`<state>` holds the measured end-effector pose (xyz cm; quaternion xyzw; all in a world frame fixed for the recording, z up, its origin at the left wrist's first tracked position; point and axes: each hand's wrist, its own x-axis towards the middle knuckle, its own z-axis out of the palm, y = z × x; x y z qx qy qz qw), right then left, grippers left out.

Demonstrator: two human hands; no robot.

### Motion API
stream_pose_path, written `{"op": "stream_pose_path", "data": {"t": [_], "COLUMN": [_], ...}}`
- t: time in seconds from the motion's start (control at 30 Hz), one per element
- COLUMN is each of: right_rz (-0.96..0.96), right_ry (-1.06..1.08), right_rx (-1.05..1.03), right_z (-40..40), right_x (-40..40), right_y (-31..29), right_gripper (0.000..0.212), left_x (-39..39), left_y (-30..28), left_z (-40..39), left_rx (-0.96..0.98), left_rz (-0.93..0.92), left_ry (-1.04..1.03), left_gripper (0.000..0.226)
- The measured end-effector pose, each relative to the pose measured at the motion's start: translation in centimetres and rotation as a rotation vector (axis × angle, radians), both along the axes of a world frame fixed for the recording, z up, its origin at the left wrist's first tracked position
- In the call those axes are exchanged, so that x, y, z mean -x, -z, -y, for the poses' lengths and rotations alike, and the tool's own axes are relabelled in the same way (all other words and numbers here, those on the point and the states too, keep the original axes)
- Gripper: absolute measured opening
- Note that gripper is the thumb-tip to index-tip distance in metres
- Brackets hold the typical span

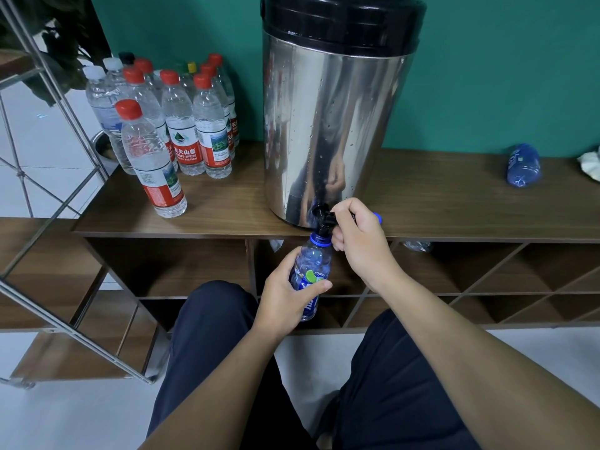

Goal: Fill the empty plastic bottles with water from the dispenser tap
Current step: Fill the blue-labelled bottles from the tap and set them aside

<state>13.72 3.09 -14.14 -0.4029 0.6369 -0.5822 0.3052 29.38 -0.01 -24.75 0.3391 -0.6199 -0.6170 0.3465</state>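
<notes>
A: What are the hands doing?

B: The left hand (290, 289) is wrapped round the middle of a blue bottle (312, 269), fingers behind, thumb across the label, holding it up with its open neck right under the tap (324, 222). The right hand (357, 233) is curled round the tap's black lever, gripping it. A blue cap (377, 217) peeks out from behind that hand; whether the fingers hold it I cannot tell.

A: Is water running?

B: Too small to see a stream. The bottle looks tinted and mostly see-through, so I can't judge the level. I'd say this one is at the filling step.

A: And the rest of the job?

B: To the left on the shelf (454, 203) stands a cluster of capped bottles (181, 125), clear, with red, white and a few other caps. They appear to hold water, so I'd guess those are done. Well off to the right another blue bottle (522, 165) lies on its side; likely still to fill, though I can't see inside it.

A: Where does the dispenser (331, 118) sit?

B: On the shelf at its front edge, tap overhanging, directly above the held bottle and between the two groups.
</notes>
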Motion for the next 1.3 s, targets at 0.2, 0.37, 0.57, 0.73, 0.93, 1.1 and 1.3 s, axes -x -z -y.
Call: {"op": "stream_pose_path", "data": {"t": [0.2,0.37,0.57,0.73,0.93,1.1,1.3], "right_rz": [0.000,-0.009,-0.008,-0.013,-0.008,-0.012,-0.014], "right_ry": [0.005,0.002,0.006,0.004,0.006,0.003,0.000], "right_rx": [0.000,-0.003,-0.006,-0.007,-0.004,-0.007,-0.012], "right_z": [-0.02,-0.07,-0.03,-0.04,0.02,-0.06,0.03], "right_x": [-0.05,-0.03,-0.03,-0.03,0.04,0.09,0.13], "right_y": [-0.03,-0.03,0.04,0.03,0.03,0.06,0.21], "right_gripper": [0.025,0.025,0.025,0.025,0.025,0.025,0.024], "left_x": [-0.06,-0.10,-0.02,-0.05,-0.02,-0.04,-0.08], "left_y": [-0.08,-0.12,-0.09,0.00,0.04,0.00,-0.29], "left_z": [0.00,-0.07,-0.04,-0.04,0.05,-0.01,-0.14], "left_rx": [0.004,-0.011,-0.022,-0.025,-0.032,-0.038,-0.031], "left_rz": [-0.008,-0.012,-0.032,-0.024,-0.018,-0.021,-0.018], "left_ry": [0.010,0.010,0.008,0.010,0.010,0.009,0.006], "left_gripper": [0.062,0.064,0.061,0.064,0.068,0.067,0.064]}}
